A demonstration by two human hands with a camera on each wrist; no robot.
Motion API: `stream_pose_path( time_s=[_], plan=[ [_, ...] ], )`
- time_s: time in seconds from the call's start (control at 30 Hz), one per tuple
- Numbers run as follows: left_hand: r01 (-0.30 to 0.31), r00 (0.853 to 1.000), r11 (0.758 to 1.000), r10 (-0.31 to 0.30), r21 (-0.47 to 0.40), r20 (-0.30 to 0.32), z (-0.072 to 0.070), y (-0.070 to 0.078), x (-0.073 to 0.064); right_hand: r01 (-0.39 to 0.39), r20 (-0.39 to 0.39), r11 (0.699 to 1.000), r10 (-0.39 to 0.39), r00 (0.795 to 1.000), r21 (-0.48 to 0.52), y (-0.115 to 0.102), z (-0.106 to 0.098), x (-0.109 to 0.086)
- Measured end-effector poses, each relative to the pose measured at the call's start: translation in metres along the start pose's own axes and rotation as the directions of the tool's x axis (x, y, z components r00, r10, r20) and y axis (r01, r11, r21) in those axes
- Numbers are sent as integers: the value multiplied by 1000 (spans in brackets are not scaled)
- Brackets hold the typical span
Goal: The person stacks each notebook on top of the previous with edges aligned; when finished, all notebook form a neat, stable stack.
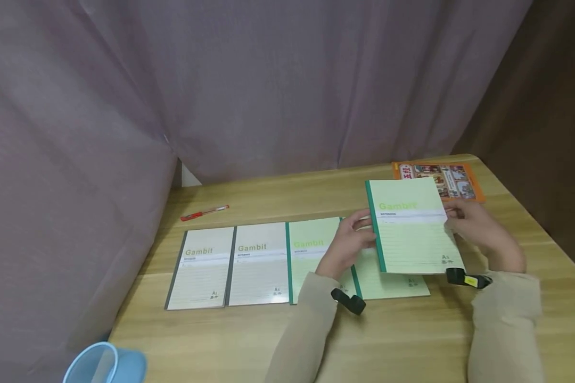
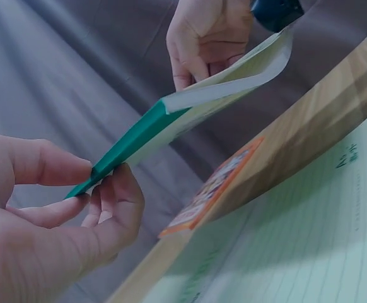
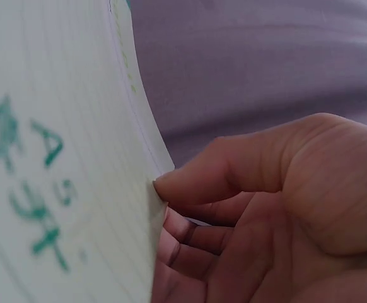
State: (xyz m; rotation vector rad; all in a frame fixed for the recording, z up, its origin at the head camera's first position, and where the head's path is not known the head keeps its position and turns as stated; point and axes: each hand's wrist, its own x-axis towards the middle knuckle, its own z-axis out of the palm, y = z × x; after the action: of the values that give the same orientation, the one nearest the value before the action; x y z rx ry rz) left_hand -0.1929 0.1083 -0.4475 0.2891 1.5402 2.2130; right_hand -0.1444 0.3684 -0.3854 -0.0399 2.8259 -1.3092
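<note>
A pale green notebook [image 1: 414,234] with a dark green spine is held up above the table, its cover facing the head camera. My left hand [image 1: 346,242] pinches the spine; in the left wrist view the thumb and fingers [image 2: 123,196] grip the green edge. On the opposite side my right hand [image 1: 474,226] pinches the page edge between thumb [image 3: 215,170] and fingers. Beneath it lies another green notebook [image 1: 393,287], partly covered. To its left are a green notebook [image 1: 311,234] and two grey-white notebooks [image 1: 261,271], [image 1: 201,276] in a row.
An orange picture book [image 1: 474,186] lies at the back right, partly behind the raised notebook. A red pen [image 1: 204,213] rests behind the row. At the lower left stands a light blue plastic container [image 1: 131,364]. Grey curtains [image 1: 268,85] hang along the table's [image 1: 211,340] back edge.
</note>
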Motion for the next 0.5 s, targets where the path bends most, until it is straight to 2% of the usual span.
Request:
stream_pose_path(
  time_s=[0.17,0.5],
  plan=[
    [19,1000,1000,-19,3,-22,-9,4,-4,-12,42,999,11,999,31,-7,7,2],
    [-15,999,1000,15,-2,-50,-24,12,-12,7,57,993,-15,998,122,-22,18,8]
  ],
)
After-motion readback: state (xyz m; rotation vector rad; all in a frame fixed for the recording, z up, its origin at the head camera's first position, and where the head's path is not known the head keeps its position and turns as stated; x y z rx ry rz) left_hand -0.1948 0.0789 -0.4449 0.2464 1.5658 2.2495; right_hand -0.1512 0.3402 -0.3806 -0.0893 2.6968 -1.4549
